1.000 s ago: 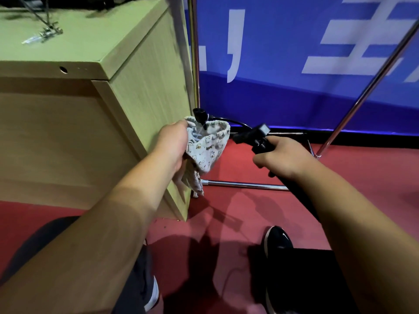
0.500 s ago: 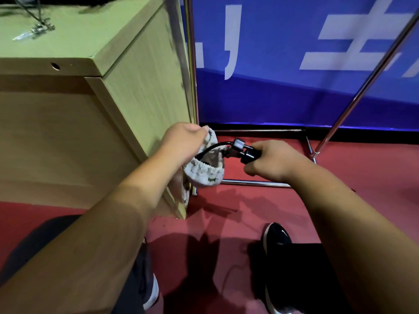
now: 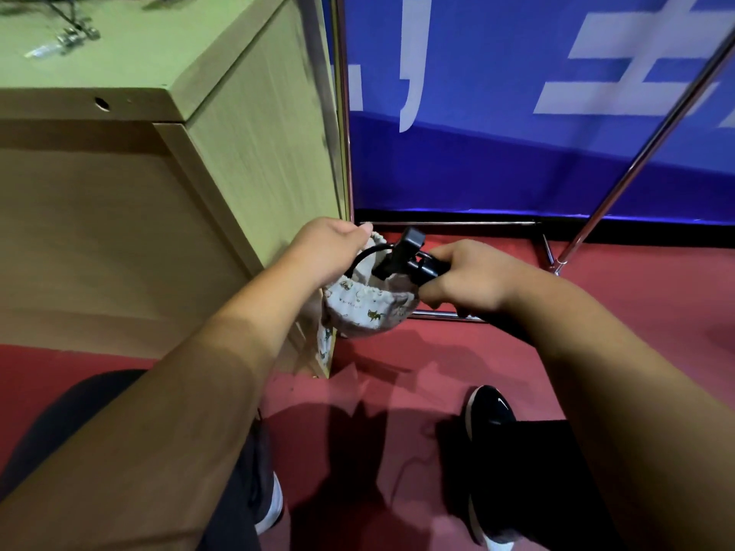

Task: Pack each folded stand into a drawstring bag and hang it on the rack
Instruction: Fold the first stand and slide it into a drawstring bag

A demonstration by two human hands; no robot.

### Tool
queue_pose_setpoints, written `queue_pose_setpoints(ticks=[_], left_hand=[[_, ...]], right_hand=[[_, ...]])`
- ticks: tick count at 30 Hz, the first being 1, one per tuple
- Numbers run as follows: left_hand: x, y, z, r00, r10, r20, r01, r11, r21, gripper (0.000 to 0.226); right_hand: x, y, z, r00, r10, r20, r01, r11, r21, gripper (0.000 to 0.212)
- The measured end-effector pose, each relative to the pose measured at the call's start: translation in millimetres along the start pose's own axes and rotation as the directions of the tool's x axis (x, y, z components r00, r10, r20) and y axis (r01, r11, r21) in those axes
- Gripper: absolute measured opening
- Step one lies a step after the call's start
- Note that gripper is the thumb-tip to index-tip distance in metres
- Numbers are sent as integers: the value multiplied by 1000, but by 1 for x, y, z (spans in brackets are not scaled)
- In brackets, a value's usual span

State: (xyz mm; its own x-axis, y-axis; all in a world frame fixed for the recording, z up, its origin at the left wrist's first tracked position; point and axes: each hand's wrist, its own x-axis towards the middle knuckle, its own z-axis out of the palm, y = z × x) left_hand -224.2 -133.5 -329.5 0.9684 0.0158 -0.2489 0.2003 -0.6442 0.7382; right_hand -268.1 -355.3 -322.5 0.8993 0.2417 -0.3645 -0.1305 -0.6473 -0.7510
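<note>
A small white drawstring bag [image 3: 368,310] with a printed pattern hangs open-mouthed in front of me, low beside the cabinet corner. My left hand [image 3: 326,252] pinches its rim on the left side. My right hand [image 3: 467,278] grips the black folded stand [image 3: 401,258], whose head and thin curved arm reach into the bag's mouth. The rest of the stand is hidden under my right forearm.
A wooden cabinet [image 3: 167,161] stands at the left, with a small metal stand [image 3: 65,37] on top. A chrome rack frame [image 3: 644,145] rises in front of a blue banner [image 3: 537,113]. My shoes [image 3: 489,415] stand on red carpet below.
Both hands dropped lower with the bag and stand. The bag's mouth turned upward and opened, and the stand's head tilted up and moved over it with the curved arm going inside.
</note>
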Motion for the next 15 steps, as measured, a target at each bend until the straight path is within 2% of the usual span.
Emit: queue_pose_setpoints(ticks=[2,5,8,10,12,15], left_hand=[[-3,3,-3,1000,-7,20,8,998,-69,35],[-8,10,-1,993,39,111,-17,982,-188,39],[-21,19,6,970,132,204,-102,983,-152,38],[-27,22,9,961,188,201,-178,982,-65,40],[-28,22,11,962,198,189,-218,971,95,40],[-24,18,11,965,224,138,-261,883,391,34]], right_hand=[[5,4,4,1000,12,25,-8,990,-139,10],[18,14,12,1000,2,-16,-9,899,-437,19],[27,20,21,998,39,-57,-63,850,-522,25],[29,19,22,995,72,-68,-97,843,-529,29],[28,15,22,991,105,-80,-131,843,-521,36],[25,9,22,981,151,-126,-194,846,-497,46]])
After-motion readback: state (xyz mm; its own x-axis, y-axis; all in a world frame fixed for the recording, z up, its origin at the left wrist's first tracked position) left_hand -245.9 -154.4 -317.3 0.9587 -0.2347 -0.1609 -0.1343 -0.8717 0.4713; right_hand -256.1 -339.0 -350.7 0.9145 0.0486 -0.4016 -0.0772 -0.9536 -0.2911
